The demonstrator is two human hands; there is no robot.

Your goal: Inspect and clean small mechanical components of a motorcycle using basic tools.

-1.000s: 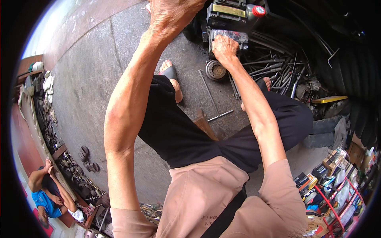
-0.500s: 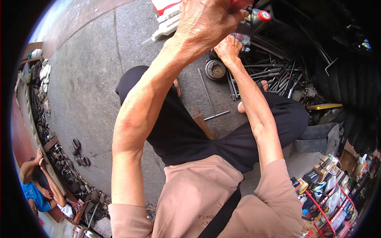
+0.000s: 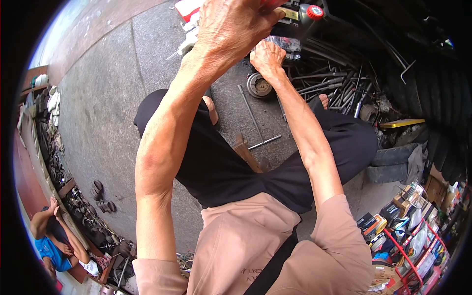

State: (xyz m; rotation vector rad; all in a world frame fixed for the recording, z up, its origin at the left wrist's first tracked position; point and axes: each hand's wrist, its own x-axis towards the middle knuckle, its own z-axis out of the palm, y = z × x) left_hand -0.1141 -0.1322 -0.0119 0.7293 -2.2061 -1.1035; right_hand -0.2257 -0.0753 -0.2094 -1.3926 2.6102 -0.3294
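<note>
My left hand [image 3: 231,29] is raised at the top edge, its fingers closed around a smooth red thing [image 3: 270,4] that the frame cuts off, so its kind does not show. Lower and to the right, my right hand [image 3: 268,58] is curled with the knuckles up; whatever its fingers hold is hidden. Beside its knuckles lies a clear plastic-looking piece [image 3: 286,43]. Just below this hand a round metal drum-like part [image 3: 259,85] rests on the ground. A bottle with a red cap [image 3: 314,12] stands to the right of my left hand.
A T-handle wrench [image 3: 258,125] and a wooden block [image 3: 246,153] lie between my legs. Metal rods [image 3: 339,88] are heaped at right, near stacked tyres [image 3: 393,164]. White tubes [image 3: 188,42] lie at upper left. Another person [image 3: 56,246] sits at far left.
The whole view has shifted a little, so the floor and tools appear further left. Both hands have also moved slightly left; the left hand still grips the red thing.
</note>
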